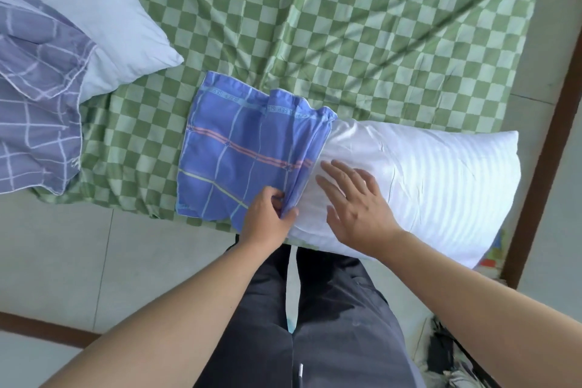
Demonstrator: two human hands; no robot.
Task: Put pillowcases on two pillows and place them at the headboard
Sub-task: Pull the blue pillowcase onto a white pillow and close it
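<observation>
Left hand (267, 214) pinches blue checked cotton pillowcase (242, 154) hem | right hand (356, 205) spread flat on white striped pillow (425, 179) | I judge: barely sleeved; second pillow (104, 16) half-cased, headboard placement pending.

Left hand (267, 214) palm down, fingers curled, thumb and fingertips pinching a fold of cloth just beside the right hand's little-finger side. Left forearm bare, running from the lower left corner up to the wrist, wrist bent slightly inward. Right hand (356, 205) flat and open, palm down, fingers (333, 172) straight and a little spread, pointing up and to the left, toward the left hand's knuckles. Thumb held out on the near side, close to the left hand's thumb but apart from it. Right forearm bare, coming in from the right edge, crossing down to the wrist. Hands close together, not touching. Legs in dark trousers below, between the two forearms.
</observation>
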